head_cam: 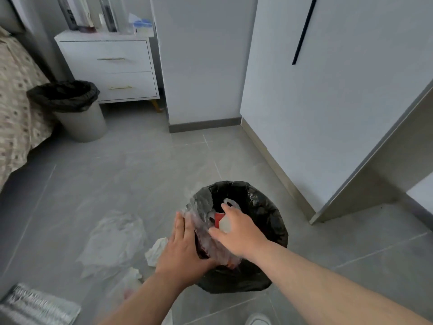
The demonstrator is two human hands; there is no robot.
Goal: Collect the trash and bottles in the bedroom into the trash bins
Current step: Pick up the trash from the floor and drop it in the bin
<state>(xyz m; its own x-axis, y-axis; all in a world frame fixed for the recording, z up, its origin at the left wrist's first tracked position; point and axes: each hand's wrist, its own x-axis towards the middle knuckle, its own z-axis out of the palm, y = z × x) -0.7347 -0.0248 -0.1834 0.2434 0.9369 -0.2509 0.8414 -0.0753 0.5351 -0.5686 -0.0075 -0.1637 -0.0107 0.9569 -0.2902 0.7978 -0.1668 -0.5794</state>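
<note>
A near trash bin (262,221), lined with a black bag, stands on the grey tiled floor (121,174) towards its front edge, and both hands meet over its left rim. The left hand (185,247) lies flat with its fingers straight and close together, pressing against the outer side of a clear plastic bag (199,221) that is bunched over that rim - part of it inside the bin, part still above the edge. The right hand (236,233) reaches over the opening from the right, its thumb and forefinger curled round the top of the same bag, where a red piece (219,219) and a pale handle loop show between them. On the floor just left of the bin lie a crumpled tissue (155,252), a thin plastic sheet (114,240) and, nearer the front edge, a scrap of paper (134,274); a silver foil bag (35,306) sits in the front left corner. A second trash bin (79,118) - also black-lined - stands well apart at the far left of the floor, between the bed (16,102) and a white nightstand (107,66). Several bottles (70,15) stand upright on the nightstand's top, towards its back edge.
</note>
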